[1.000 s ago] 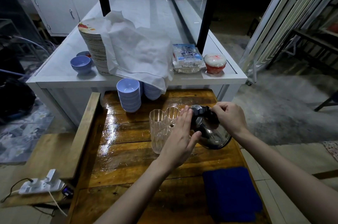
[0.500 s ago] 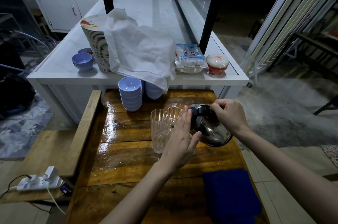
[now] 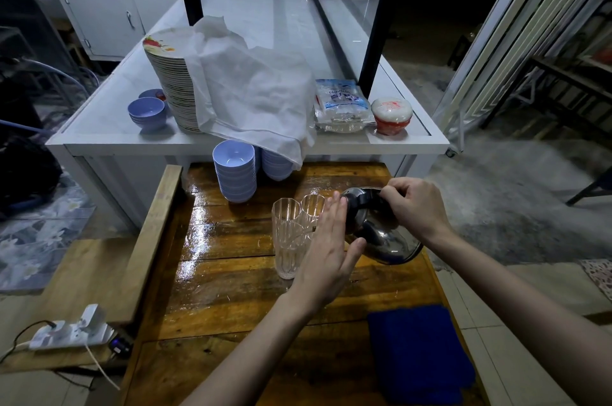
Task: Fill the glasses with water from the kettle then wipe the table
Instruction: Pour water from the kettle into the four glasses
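Kettle (image 3: 381,233): polished steel, black lid, tipped toward glasses (image 3: 291,233).
Right hand (image 3: 415,207): clamped on handle.
Left hand (image 3: 328,260): flat, fingers spread, against kettle.

Wooden bench (image 3: 231,293): planks were glossy and wet, shining most on the left half.
Glasses (image 3: 288,240): two clear ribbed ones stood upright near the middle, touching or nearly so.
Blue cloth (image 3: 419,354): lay folded flat at the near right corner.
Bowl stacks (image 3: 235,174): two pale blue stacks stood at the far edge, side by side.
White bench (image 3: 99,137): stood higher, behind the wooden one.
On the white bench: a tall stack of plates (image 3: 172,87) under a draped white cloth (image 3: 258,94), small blue bowls (image 3: 147,112) to the left, a plastic packet (image 3: 342,104) and a red-and-white tub (image 3: 391,116) to the right.
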Available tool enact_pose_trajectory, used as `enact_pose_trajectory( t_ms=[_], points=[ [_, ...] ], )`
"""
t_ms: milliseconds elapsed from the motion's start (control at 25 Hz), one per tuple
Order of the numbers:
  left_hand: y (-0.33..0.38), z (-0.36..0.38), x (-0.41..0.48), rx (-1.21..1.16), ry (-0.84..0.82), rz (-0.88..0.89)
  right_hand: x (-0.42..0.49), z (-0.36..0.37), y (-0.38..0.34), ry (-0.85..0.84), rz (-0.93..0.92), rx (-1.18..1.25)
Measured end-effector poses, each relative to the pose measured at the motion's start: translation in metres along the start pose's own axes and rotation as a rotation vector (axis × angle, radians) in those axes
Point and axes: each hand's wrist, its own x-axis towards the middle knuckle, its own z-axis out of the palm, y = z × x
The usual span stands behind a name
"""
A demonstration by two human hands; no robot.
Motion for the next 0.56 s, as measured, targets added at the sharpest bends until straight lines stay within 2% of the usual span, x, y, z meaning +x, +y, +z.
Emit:
enact_pose_trajectory(
  t_ms=[560],
  points=[
    [0.0019,-0.0008,0.0011,0.016,0.005,0.004,0.0060,-0.0031,-0.0005,-0.003,-0.093,-0.011]
  ],
)
